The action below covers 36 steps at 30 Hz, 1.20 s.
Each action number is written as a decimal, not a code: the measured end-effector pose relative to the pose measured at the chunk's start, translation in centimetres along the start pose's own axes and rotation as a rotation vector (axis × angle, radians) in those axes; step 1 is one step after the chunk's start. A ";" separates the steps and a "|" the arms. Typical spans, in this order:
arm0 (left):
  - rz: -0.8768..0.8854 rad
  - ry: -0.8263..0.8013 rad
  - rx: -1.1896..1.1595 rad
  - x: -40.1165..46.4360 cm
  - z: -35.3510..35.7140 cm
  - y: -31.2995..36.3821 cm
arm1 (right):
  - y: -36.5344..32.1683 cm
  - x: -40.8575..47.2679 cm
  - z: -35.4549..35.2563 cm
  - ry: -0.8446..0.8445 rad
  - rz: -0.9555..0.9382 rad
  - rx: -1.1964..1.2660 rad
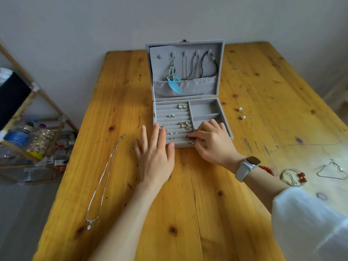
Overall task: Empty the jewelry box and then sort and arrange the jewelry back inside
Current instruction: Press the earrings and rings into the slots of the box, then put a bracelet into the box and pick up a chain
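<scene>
1. Two hands at the near edge of the grey jewelry box [224, 127], which sits lid-up mid-way across the wooden table [188, 194].
2. Left hand [155, 157]: flat, fingers spread, holding nothing, fingertips at the box's front left corner.
3. Right hand [211, 143]: fingers pinched at a small earring [184, 137] in the front ring rows; a white watch [246, 167] on that wrist.
4. Lid: feather earring [174, 80] and cords hang from hooks.
5. Loose on table: silver necklace [102, 185] to the left, two pearls [241, 113] to the right, bracelets [291, 177] near the right sleeve.
</scene>
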State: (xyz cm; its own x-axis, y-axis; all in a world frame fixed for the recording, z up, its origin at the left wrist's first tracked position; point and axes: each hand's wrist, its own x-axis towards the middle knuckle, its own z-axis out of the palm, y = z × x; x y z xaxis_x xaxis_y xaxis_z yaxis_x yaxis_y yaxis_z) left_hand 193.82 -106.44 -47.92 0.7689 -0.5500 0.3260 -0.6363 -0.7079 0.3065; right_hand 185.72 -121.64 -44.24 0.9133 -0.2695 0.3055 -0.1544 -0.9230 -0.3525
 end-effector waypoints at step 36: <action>0.234 -0.406 -0.538 -4.2 0.7 16.3 | 8.6 -14.7 -7.7 0.150 0.594 0.037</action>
State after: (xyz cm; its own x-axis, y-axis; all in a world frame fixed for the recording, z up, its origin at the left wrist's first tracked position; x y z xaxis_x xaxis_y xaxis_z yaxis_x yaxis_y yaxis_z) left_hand 180.25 -116.00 -44.92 0.5041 -0.8565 0.1106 -0.6497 -0.2917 0.7020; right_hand 168.09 -127.72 -44.99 0.6115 -0.7734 0.1672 -0.6056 -0.5934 -0.5302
